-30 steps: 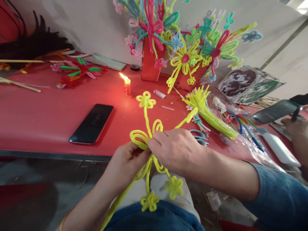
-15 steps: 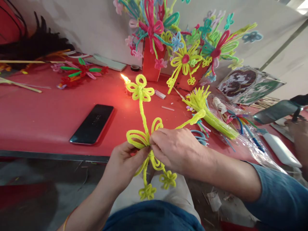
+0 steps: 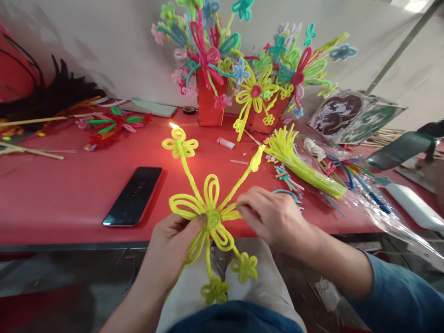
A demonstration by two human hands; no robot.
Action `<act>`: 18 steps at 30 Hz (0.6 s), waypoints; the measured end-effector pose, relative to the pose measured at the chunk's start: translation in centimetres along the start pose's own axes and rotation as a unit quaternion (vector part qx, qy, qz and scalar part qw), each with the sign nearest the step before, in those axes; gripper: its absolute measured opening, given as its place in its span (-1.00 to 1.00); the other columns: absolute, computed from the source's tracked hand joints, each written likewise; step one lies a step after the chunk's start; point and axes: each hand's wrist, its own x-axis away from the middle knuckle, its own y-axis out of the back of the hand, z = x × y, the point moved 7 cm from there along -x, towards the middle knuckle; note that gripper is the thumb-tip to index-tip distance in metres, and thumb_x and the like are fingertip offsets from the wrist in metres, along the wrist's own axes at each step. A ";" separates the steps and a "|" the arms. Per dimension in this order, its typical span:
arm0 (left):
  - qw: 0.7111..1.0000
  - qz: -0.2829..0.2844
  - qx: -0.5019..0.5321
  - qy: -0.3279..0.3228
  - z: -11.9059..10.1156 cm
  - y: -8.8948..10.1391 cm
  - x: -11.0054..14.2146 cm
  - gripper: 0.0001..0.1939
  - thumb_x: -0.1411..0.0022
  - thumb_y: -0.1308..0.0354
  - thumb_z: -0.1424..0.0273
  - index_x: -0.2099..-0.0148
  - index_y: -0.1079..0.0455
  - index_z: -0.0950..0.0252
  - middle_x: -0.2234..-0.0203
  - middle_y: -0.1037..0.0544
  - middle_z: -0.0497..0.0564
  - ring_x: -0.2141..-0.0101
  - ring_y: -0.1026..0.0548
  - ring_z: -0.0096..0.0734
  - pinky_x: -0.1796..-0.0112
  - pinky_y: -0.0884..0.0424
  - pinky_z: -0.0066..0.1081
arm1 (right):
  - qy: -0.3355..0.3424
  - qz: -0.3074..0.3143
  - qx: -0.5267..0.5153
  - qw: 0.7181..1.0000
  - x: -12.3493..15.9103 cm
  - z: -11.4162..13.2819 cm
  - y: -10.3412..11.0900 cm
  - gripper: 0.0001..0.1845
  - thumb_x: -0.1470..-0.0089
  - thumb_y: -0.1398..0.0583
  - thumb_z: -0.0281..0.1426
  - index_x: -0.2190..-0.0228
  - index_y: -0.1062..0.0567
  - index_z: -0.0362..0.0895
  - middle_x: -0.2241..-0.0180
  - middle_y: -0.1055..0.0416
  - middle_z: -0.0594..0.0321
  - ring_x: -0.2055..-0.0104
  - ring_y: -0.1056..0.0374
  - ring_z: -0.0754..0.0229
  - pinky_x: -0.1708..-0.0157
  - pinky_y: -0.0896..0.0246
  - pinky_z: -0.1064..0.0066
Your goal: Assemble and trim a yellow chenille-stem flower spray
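A yellow-green pipe-cleaner flower [image 3: 221, 238] is held up in front of me, with looped petals around a coiled round centre. Stems reach out from it, several ending in small blossoms. My left hand [image 3: 173, 245] is closed on it, thumb against the left side of the centre. At the right petal, my right hand [image 3: 277, 217] has its fingers bent and pinched on the loop's outer end. The upper small blossom overlaps a burning candle flame [image 3: 174, 126] in this view; the gap between them cannot be judged.
A black phone [image 3: 133, 196] lies on the red table [image 3: 52, 185]. Yellow-green pipe cleaners [image 3: 305, 169] in plastic lie at right. Red vases [image 3: 211, 99] of pipe-cleaner flowers stand behind. A white lighter-like block [image 3: 225, 143] lies centrally; another person's hand [image 3: 432, 169] is far right.
My right hand has moved off the flower's centre to its right petal, uncovering the round coil. My left hand still holds the flower, and the view has shifted slightly.
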 end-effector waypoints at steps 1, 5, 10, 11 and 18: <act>1.000 -0.009 -0.009 -0.001 -0.1 0.2 0.0 -0.81 0.06 -0.27 0.30 0.35 -0.50 0.27 0.59 -0.55 -0.09 0.54 -0.47 -0.43 0.48 -0.39 -0.47 | -0.028 -0.003 0.020 0.999 0.7 -1.6 -0.2 -0.74 -0.15 0.04 -0.40 0.40 -0.42 -0.14 0.45 -0.41 0.27 0.45 -0.35 0.28 0.50 -0.10 0.49; 0.998 -0.046 -0.036 -0.024 -0.3 0.7 -0.4 -0.82 0.10 -0.29 0.30 0.41 -0.49 0.28 0.60 -0.55 -0.10 0.49 -0.48 -0.44 0.45 -0.38 -0.53 | -0.130 0.090 0.128 0.979 3.5 -8.4 -2.7 -0.75 -0.12 0.01 -0.44 0.24 -0.43 -0.16 0.27 -0.44 0.13 0.29 -0.38 0.14 0.40 -0.19 0.41; 0.996 -0.088 -0.015 -0.009 -0.2 1.1 -0.4 -0.84 0.17 -0.32 0.32 0.51 -0.45 0.28 0.67 -0.52 -0.12 0.57 -0.46 -0.49 0.52 -0.36 -0.56 | -0.118 0.129 0.113 0.978 5.7 -11.5 -4.0 -0.68 -0.13 0.04 -0.48 0.10 -0.36 -0.21 0.14 -0.40 0.05 0.12 -0.33 0.10 0.14 -0.20 0.28; 0.996 -0.093 -0.009 -0.006 -0.2 1.1 -0.3 -0.84 0.18 -0.33 0.33 0.50 -0.45 0.27 0.67 -0.52 -0.13 0.57 -0.46 -0.49 0.51 -0.37 -0.57 | -0.107 0.129 0.099 0.981 5.8 -11.5 -3.9 -0.67 -0.12 0.02 -0.48 0.09 -0.36 -0.21 0.12 -0.39 0.05 0.10 -0.32 0.10 0.11 -0.19 0.27; 0.996 -0.091 0.014 -0.008 -0.8 0.3 0.2 -0.81 0.19 -0.33 0.35 0.46 -0.45 0.29 0.67 -0.52 -0.12 0.60 -0.48 -0.42 0.55 -0.40 -0.51 | -0.042 0.187 0.040 0.981 5.6 -11.3 -3.9 -0.58 -0.05 -0.04 -0.47 0.01 -0.30 -0.16 0.14 -0.40 0.05 0.10 -0.33 0.10 0.11 -0.21 0.26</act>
